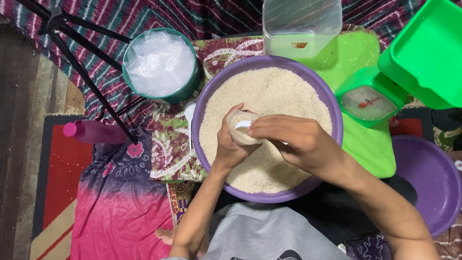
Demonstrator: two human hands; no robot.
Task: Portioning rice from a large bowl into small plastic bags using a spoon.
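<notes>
From the head view, the left hand (230, 147) has its grip around a small rice-filled cup (239, 129) over the purple basin (337, 120) while the right hand (298, 142) pinches a white scoop (243, 124) at its mouth, so a tilt could spill grains onto the patterned cloth (168, 149)

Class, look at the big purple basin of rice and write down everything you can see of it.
The purple basin is round, wide and shallow, and looks like smooth plastic. It sits upright on a patterned cloth in front of the person, filled nearly to the rim with white rice. Over it, the left hand holds a small clear cup of rice while the right hand works a white scoop at its mouth. A white spoon lies just outside its left rim; a green scale stands to its right.
</notes>
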